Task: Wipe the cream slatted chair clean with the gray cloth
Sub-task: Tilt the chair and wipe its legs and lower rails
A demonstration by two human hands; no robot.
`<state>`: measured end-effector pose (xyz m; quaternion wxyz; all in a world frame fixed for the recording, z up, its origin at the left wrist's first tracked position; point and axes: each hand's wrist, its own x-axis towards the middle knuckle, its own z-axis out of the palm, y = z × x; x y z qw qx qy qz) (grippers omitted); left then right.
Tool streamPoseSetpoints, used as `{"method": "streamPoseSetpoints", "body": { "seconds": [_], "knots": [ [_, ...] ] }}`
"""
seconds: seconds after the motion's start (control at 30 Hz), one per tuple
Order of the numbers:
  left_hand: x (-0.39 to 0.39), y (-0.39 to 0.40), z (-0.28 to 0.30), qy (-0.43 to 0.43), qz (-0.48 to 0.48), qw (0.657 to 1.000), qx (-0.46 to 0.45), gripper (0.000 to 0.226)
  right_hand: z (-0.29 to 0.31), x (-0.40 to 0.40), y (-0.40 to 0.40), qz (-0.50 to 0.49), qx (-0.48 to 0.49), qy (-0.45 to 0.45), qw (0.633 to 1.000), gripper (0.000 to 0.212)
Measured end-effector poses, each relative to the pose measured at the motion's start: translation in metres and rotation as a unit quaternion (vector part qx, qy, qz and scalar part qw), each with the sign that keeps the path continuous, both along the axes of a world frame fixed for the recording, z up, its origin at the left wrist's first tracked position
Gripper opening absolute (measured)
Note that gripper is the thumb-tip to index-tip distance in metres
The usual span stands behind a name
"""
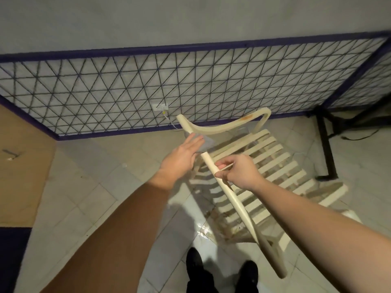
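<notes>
The cream slatted chair point(264, 166) lies tilted over the tiled floor, its slats facing up and one long cream leg running from upper left to lower right. My right hand point(237, 172) grips that leg near its middle. My left hand point(182, 157) is stretched out with straight fingers, pressing the gray cloth point(206, 143) against the upper part of the same leg. Most of the cloth is hidden under my fingers. A brown stain shows on the curved arm at the far end of the chair.
A black metal frame point(326, 144) stands on the floor right of the chair. A wall outlet point(160, 107) with a cable sits behind the chair on the patterned wall. The tiles under the chair look wet and dirty. My black shoes point(222, 271) are at the bottom.
</notes>
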<state>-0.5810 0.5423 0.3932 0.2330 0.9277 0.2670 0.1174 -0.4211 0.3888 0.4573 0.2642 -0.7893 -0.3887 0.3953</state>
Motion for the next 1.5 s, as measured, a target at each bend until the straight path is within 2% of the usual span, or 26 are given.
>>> {"method": "streamPoseSetpoints", "body": {
  "seconds": [0.1, 0.2, 0.23, 0.27, 0.3, 0.37, 0.4, 0.43, 0.5, 0.6, 0.7, 0.8, 0.87, 0.97, 1.03, 1.07, 1.1, 1.2, 1.3, 1.4, 1.43, 1.5],
  "knots": [
    [0.011, 0.043, 0.006, -0.006, 0.133, 0.990, -0.053, 0.057, 0.000, 0.002, 0.001, -0.005, -0.017, 0.000, 1.000, 0.022],
    [0.023, 0.078, 0.034, -0.039, 0.324, 0.941, -0.092, 0.037, 0.001, 0.003, 0.001, 0.008, -0.017, -0.012, 1.000, 0.024],
    [0.027, 0.082, 0.044, -0.068, 0.349, 0.930, -0.098, 0.032, 0.002, 0.003, 0.001, 0.013, -0.018, -0.015, 1.000, 0.024],
    [0.029, 0.083, 0.048, -0.100, 0.324, 0.936, -0.094, 0.030, 0.003, 0.002, 0.001, 0.017, -0.020, -0.018, 0.999, 0.025],
    [0.030, 0.081, 0.050, -0.114, 0.256, 0.956, -0.084, 0.030, 0.003, 0.002, 0.001, 0.019, -0.021, -0.020, 0.999, 0.025],
    [0.026, 0.071, 0.041, -0.048, 0.074, 0.994, -0.065, 0.036, 0.004, 0.002, 0.001, 0.018, -0.023, -0.025, 0.999, 0.025],
    [0.021, 0.070, 0.031, -0.006, 0.031, 0.998, -0.054, 0.038, 0.004, 0.001, 0.001, 0.017, -0.025, -0.027, 0.999, 0.024],
    [0.019, 0.072, 0.023, -0.001, 0.031, 0.998, -0.058, 0.038, 0.004, 0.000, 0.001, 0.018, -0.028, -0.030, 0.999, 0.023],
    [0.023, 0.080, 0.024, -0.053, 0.126, 0.985, -0.109, 0.035, 0.004, -0.001, 0.002, 0.018, -0.028, -0.038, 0.999, 0.022],
    [0.037, 0.090, 0.043, -0.055, 0.276, 0.931, -0.230, 0.034, 0.003, -0.003, 0.001, 0.007, -0.025, -0.043, 0.999, 0.023],
    [0.040, 0.078, 0.043, -0.124, 0.331, 0.884, -0.306, 0.033, 0.003, -0.006, -0.003, -0.015, -0.019, -0.036, 0.999, 0.024],
    [0.032, 0.049, 0.028, -0.210, 0.387, 0.795, -0.418, 0.026, -0.002, -0.007, -0.007, -0.025, -0.008, -0.030, 0.999, 0.024],
    [0.031, 0.026, 0.027, -0.233, 0.409, 0.731, -0.494, 0.039, -0.004, -0.007, -0.008, -0.023, -0.007, -0.039, 0.999, 0.024],
    [0.034, -0.006, 0.015, -0.244, 0.417, 0.687, -0.543, 0.049, -0.004, -0.009, -0.008, -0.022, -0.012, -0.057, 0.998, 0.025],
    [0.032, -0.032, 0.010, -0.247, 0.413, 0.700, -0.528, 0.038, 0.000, -0.010, -0.009, -0.002, -0.009, -0.077, 0.997, 0.026],
    [0.029, -0.047, 0.013, -0.236, 0.404, 0.722, -0.509, 0.026, 0.003, -0.009, -0.011, 0.014, -0.006, -0.082, 0.997, 0.024],
    [0.028, -0.064, 0.018, -0.226, 0.396, 0.745, -0.486, 0.025, 0.006, -0.008, -0.015, 0.025, 0.000, -0.079, 0.997, 0.021],
    [0.026, -0.115, 0.029, -0.200, 0.384, 0.792, -0.431, 0.038, 0.009, 0.002, -0.037, 0.015, 0.014, -0.039, 0.999, 0.014],
    [0.026, -0.154, 0.038, -0.193, 0.377, 0.812, -0.402, 0.046, 0.005, 0.020, -0.068, 0.013, 0.000, -0.069, 0.998, 0.020],
    [0.028, -0.186, 0.045, -0.187, 0.380, 0.833, -0.357, 0.049, 0.006, 0.035, -0.104, 0.053, -0.025, -0.091, 0.994, 0.020],
    [0.029, -0.196, 0.048, -0.181, 0.374, 0.846, -0.334, 0.048, 0.006, 0.039, -0.116, 0.064, -0.031, -0.098, 0.993, 0.019],
    [0.029, -0.217, 0.048, -0.125, 0.332, 0.899, -0.256, 0.031, 0.003, 0.046, -0.140, 0.069, -0.041, -0.100, 0.992, 0.020]
  ]
}}
